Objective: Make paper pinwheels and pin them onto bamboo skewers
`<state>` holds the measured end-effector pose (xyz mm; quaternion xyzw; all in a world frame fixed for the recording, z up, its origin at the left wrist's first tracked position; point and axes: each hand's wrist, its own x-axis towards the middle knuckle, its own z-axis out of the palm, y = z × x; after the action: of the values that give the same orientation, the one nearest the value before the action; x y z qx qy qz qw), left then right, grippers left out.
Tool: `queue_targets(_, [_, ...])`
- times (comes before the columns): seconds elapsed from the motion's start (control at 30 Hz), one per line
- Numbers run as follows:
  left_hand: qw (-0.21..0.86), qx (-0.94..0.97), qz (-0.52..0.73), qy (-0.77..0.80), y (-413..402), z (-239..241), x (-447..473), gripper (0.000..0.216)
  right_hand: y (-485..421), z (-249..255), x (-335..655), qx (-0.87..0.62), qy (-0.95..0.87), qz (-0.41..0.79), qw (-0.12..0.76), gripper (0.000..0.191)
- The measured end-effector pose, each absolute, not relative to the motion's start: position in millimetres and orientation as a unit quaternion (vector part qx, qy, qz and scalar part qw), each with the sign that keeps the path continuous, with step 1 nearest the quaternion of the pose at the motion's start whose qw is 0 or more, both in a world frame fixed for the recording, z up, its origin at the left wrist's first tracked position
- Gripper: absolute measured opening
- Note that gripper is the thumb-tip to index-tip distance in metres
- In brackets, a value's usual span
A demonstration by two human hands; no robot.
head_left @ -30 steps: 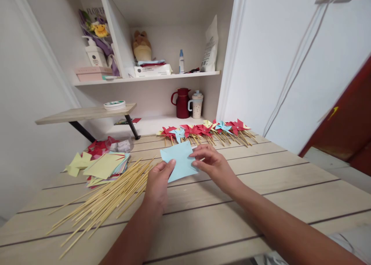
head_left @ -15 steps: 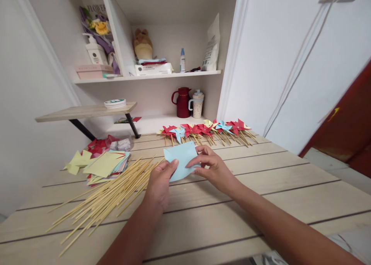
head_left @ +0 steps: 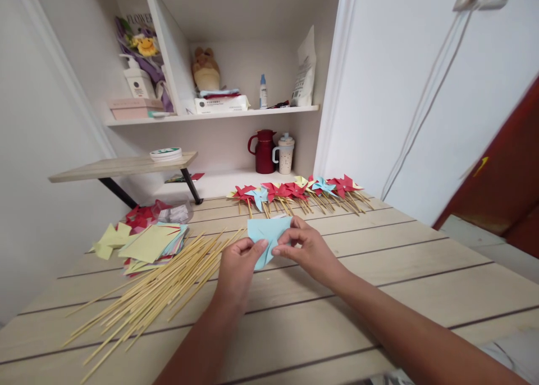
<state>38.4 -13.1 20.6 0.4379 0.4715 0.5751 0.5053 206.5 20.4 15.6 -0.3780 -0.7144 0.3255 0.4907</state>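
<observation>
Both hands pinch a light blue paper square [head_left: 266, 231] just above the wooden table [head_left: 379, 273], and the sheet is bent over into a fold. My left hand [head_left: 239, 267] grips its lower left edge with thumb and fingers closed. My right hand [head_left: 305, 244] pinches its right side, fingertips meeting the left hand's near the paper's middle. A loose heap of thin bamboo sticks [head_left: 151, 289] lies just left of my left hand.
A stack of yellow, blue and red paper squares [head_left: 149, 243] sits at the left, with red scraps and a clear bag behind. A row of finished paper pinwheels [head_left: 298, 191] lines the table's far edge. Behind stand a red jug [head_left: 264, 150], a cup and shelves.
The flat blue sheet has been folded over and now looks smaller. Both hands have drawn closer together on it, fingertips nearly touching.
</observation>
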Motion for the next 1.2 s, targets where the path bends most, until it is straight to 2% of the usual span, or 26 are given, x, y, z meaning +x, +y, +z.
queue_targets(0.37, [0.464, 0.47, 0.577, 0.481, -13, 21, 41, 0.025, 20, 14, 205, -0.404, -0.714, 0.302, 0.486, 0.018])
queue_targets(0.63, [0.366, 0.509, 0.597, 0.5, -10, 22, 38, 0.017, 19, 18, 206, -0.379, -0.715, 0.289, 0.513, 0.015])
queue_targets(0.73, [0.302, 0.536, 0.613, 0.496, -10, 27, 35, 0.019, 17, 26, 211, -0.371, -0.71, 0.215, 0.558, 0.023])
queue_targets(0.8, [0.268, 0.564, 0.609, 0.489, -11, 27, 34, 0.014, 16, 30, 215, -0.367, -0.712, 0.155, 0.578, 0.035])
queue_targets(0.9, [0.203, 0.613, 0.59, 0.484, -12, 25, 35, 0.01, 16, 31, 217, -0.365, -0.74, 0.12, 0.552, 0.044])
queue_targets(1.03, [0.128, 0.664, 0.568, 0.469, -13, 22, 38, 0.008, 18, 28, 215, -0.367, -0.781, 0.114, 0.492, 0.024])
queue_targets(1.2, [0.028, 0.722, 0.527, 0.448, -12, 19, 37, 0.014, 18, 28, 213, -0.349, -0.796, 0.137, 0.475, 0.006])
